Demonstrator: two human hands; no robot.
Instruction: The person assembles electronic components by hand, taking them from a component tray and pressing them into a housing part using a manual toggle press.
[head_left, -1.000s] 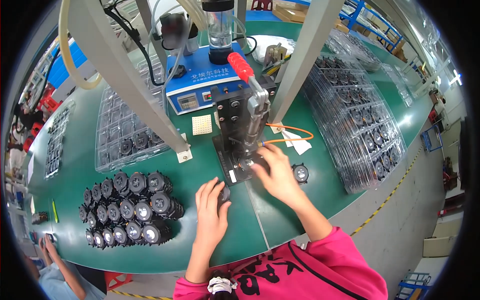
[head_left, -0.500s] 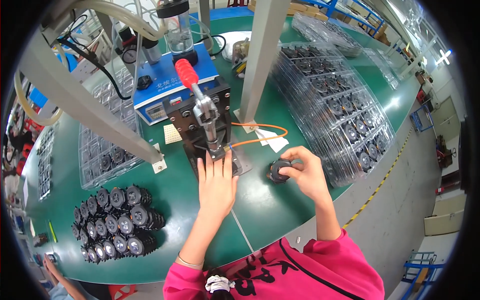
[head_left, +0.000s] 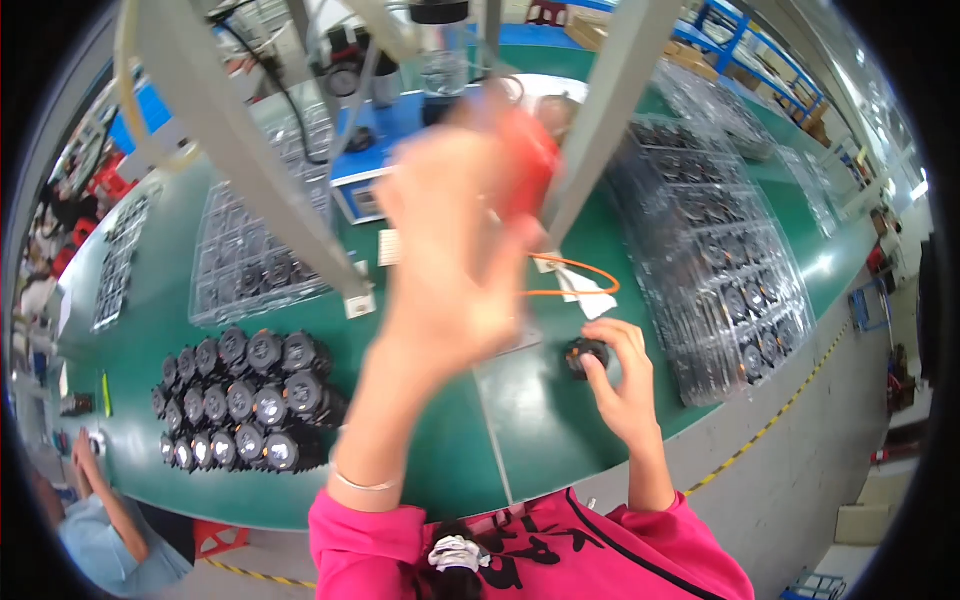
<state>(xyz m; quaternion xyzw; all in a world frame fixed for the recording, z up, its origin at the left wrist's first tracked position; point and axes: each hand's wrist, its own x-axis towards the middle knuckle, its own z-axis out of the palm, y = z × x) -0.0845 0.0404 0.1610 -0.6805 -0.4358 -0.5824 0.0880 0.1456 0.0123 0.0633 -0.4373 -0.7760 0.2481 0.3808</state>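
The left hand (head_left: 455, 250) is raised high above the table (head_left: 440, 450) and is heavily motion-blurred; its fingers lie against the red lever knob (head_left: 528, 175) of the small press, which stands near the centre of the table behind the hand. Whether the fingers are clenched round the knob or only resting on it cannot be told from the blur. The knob's long axis appears to run upward and slightly away from the person, so it lies directly in front of and just beyond the left hand. The right hand (head_left: 625, 385) is low, on the table surface, with thumb and fingers curled about a small round black part (head_left: 587, 355), grasping it at the rim. This part lies to the right of and nearer to the person than the press; the right hand is the nearer hand to it, the left hand well apart. The part is a short cylinder, dark and matt, with a lighter centre. To the left on the table stands a close-packed group of similar black round parts (head_left: 245, 395) with glossy tops. Clear, ribbed plastic trays (head_left: 715, 250) holding further parts are stacked at the right, and another clear tray (head_left: 255, 260) lies at the left rear. An orange cable loop (head_left: 575, 290) lies just behind the right hand, beside white paper scraps. The table covering is smooth, green and slightly reflective. Grey metal frame posts (head_left: 250, 170) cross the view diagonally.
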